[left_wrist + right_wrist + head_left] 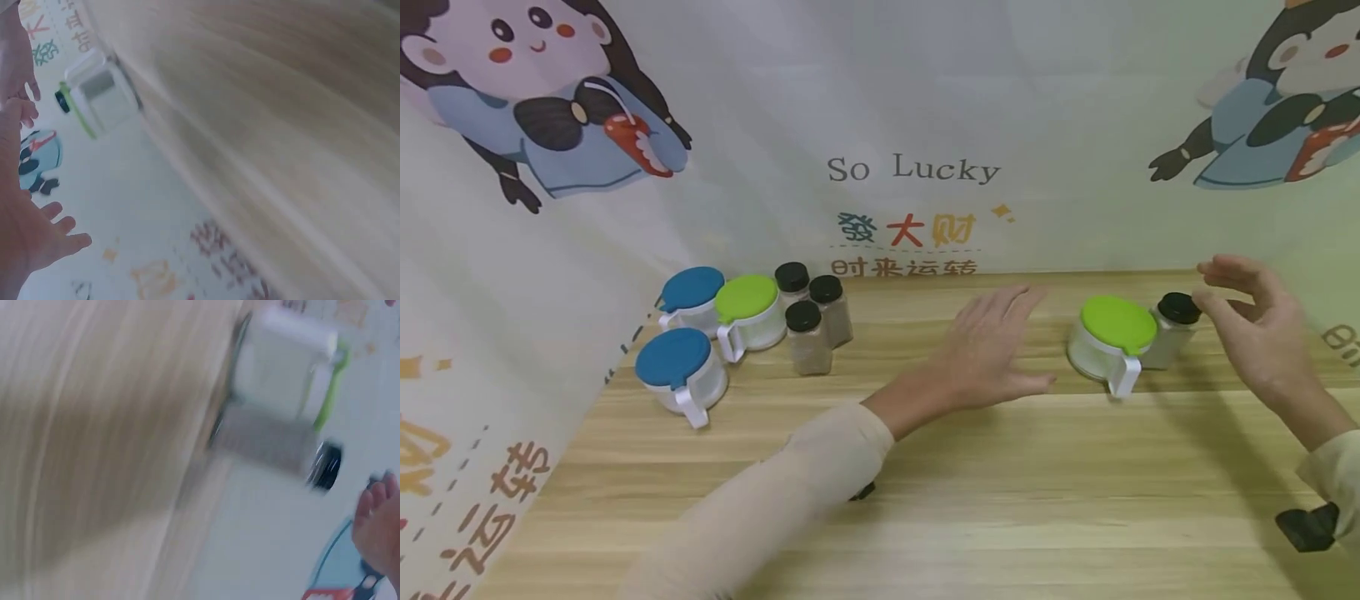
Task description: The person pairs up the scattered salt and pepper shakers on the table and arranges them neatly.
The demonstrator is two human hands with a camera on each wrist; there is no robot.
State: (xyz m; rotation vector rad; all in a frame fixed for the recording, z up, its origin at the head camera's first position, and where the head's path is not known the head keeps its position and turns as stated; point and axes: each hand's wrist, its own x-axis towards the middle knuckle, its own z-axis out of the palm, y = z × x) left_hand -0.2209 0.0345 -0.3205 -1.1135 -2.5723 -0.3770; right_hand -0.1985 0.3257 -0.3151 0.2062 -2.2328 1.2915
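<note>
My left hand (981,354) reaches over the middle of the table with its fingers straight and thumb spread, holding nothing. To its right stands a white seasoning jar with a green lid (1111,333), its handle facing the front. Right beside that jar is a clear shaker bottle with a black cap (1172,329), filled with something greyish. My right hand (1262,329) hovers just right of the bottle, fingers loosely bent, thumb close to the cap in the head view. In the right wrist view a gap shows between the hand and the bottle (265,440).
At the left stand two white jars with blue lids (692,287) (673,358), another green-lidded jar (748,312) and three black-capped bottles (810,342). A printed cloth (917,100) hangs behind the wooden table (1000,500). A black object (1307,527) lies near the right sleeve.
</note>
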